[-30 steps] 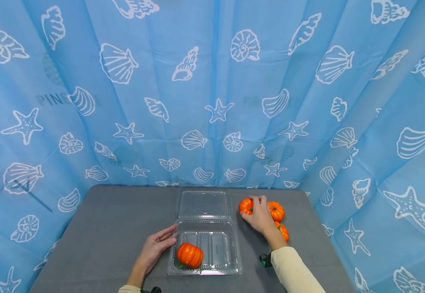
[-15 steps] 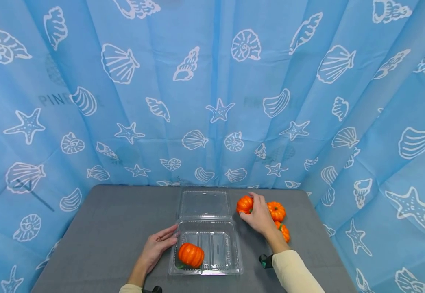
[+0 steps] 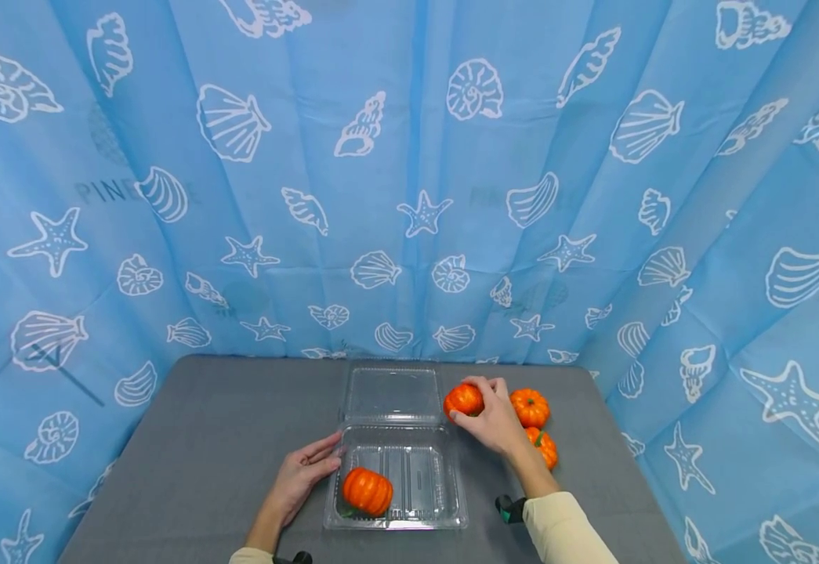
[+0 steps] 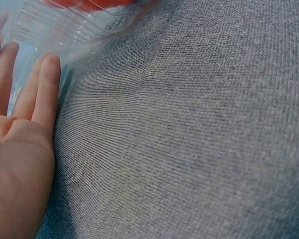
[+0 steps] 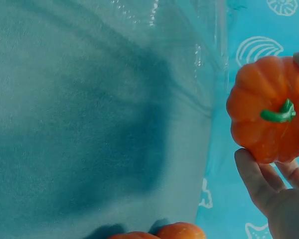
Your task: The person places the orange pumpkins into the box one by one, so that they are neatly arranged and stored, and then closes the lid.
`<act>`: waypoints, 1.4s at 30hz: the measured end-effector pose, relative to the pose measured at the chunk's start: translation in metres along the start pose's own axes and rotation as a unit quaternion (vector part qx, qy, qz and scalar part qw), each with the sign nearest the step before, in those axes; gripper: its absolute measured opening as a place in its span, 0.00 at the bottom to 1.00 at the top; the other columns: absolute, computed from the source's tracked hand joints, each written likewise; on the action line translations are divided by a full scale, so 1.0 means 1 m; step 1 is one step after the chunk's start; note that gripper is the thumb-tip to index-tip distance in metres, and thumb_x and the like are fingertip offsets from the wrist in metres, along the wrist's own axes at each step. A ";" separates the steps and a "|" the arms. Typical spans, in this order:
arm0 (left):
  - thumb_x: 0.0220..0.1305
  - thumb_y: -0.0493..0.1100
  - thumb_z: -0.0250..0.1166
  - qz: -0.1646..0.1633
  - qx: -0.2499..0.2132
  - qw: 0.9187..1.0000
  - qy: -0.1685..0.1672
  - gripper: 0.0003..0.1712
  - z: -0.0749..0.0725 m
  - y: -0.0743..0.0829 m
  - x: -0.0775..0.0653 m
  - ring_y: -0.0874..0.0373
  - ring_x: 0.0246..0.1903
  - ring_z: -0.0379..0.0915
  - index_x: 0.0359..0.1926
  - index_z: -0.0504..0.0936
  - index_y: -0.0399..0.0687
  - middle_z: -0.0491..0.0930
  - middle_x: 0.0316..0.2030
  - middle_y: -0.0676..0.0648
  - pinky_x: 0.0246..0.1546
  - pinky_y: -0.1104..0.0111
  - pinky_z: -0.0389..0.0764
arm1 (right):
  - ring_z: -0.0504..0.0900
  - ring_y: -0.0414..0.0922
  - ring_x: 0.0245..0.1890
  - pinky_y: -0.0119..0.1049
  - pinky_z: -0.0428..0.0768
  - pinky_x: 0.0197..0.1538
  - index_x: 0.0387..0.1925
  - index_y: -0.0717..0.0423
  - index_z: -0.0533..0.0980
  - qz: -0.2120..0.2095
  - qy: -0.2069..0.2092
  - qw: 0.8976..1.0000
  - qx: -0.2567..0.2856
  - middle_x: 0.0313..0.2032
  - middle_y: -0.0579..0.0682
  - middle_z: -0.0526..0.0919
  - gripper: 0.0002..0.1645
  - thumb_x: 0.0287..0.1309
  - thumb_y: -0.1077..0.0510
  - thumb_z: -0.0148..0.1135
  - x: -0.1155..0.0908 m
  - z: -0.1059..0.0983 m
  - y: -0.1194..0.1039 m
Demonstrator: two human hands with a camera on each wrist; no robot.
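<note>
In the head view my right hand (image 3: 497, 421) pinches a small orange pumpkin (image 3: 462, 399) at the right of the container's lid. The right wrist view shows this ribbed pumpkin (image 5: 261, 97) with its green stem, fingers on one side and part of the thumb on the other. A hinged clear plastic container (image 3: 426, 478) lies with its lid (image 3: 393, 392) folded back. Inside its left part another orange pumpkin (image 3: 368, 492) rests on its side. My left hand (image 3: 301, 474) touches the container's left edge, fingers fairly straight, as the left wrist view also shows.
Two more pumpkins, one farther back (image 3: 530, 408) and one nearer (image 3: 542, 447), sit on the grey table (image 3: 240, 423) right of the container. My right forearm partly covers the nearer one. A blue seashell-patterned curtain (image 3: 409, 235) hangs behind the table.
My right hand has lifted the pumpkin off from beside the other two and moved it left, toward the container. The left hand and the container have stayed in place.
</note>
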State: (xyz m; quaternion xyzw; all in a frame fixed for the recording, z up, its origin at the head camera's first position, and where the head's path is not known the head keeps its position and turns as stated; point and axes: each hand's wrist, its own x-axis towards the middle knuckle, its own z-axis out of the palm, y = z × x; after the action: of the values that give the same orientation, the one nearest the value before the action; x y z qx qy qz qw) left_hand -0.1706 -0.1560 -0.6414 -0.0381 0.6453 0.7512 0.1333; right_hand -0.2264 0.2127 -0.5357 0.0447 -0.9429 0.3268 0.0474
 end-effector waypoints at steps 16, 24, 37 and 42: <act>0.65 0.37 0.69 0.010 0.002 1.000 -0.004 0.34 0.002 -0.002 0.001 0.55 0.63 0.78 0.71 0.71 0.36 0.69 0.72 0.37 0.53 0.75 0.82 | 0.80 0.50 0.42 0.43 0.86 0.42 0.56 0.44 0.73 -0.024 -0.016 0.999 0.031 0.50 0.53 0.74 0.31 0.53 0.44 0.75 -0.017 0.009 -0.017; 0.65 0.36 0.69 0.027 0.005 1.000 -0.003 0.34 0.000 -0.002 -0.001 0.57 0.61 0.80 0.70 0.71 0.33 0.69 0.71 0.35 0.52 0.75 0.82 | 0.80 0.45 0.37 0.38 0.84 0.38 0.54 0.37 0.75 -0.049 -0.041 0.998 0.006 0.49 0.49 0.75 0.28 0.54 0.38 0.73 -0.028 0.011 -0.027; 0.63 0.33 0.69 0.025 -0.019 0.999 0.003 0.34 0.001 -0.002 -0.004 0.55 0.62 0.79 0.70 0.71 0.33 0.70 0.71 0.35 0.53 0.76 0.82 | 0.81 0.41 0.40 0.31 0.82 0.39 0.51 0.38 0.76 -0.106 -0.046 0.993 0.019 0.47 0.41 0.77 0.27 0.52 0.36 0.74 -0.048 0.025 -0.036; 0.64 0.32 0.69 0.024 -0.022 0.999 0.001 0.34 0.001 -0.003 -0.004 0.55 0.62 0.79 0.70 0.71 0.34 0.70 0.71 0.36 0.54 0.76 0.82 | 0.81 0.41 0.41 0.31 0.83 0.39 0.52 0.39 0.76 -0.121 -0.054 0.991 0.026 0.48 0.41 0.77 0.29 0.53 0.34 0.73 -0.056 0.030 -0.035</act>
State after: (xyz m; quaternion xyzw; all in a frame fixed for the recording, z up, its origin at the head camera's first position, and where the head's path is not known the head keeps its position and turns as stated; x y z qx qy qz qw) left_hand -0.1662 -0.1550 -0.6432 -0.0265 0.6296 0.7681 0.1137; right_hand -0.1687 0.1696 -0.5438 0.1768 -0.9231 0.3397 0.0345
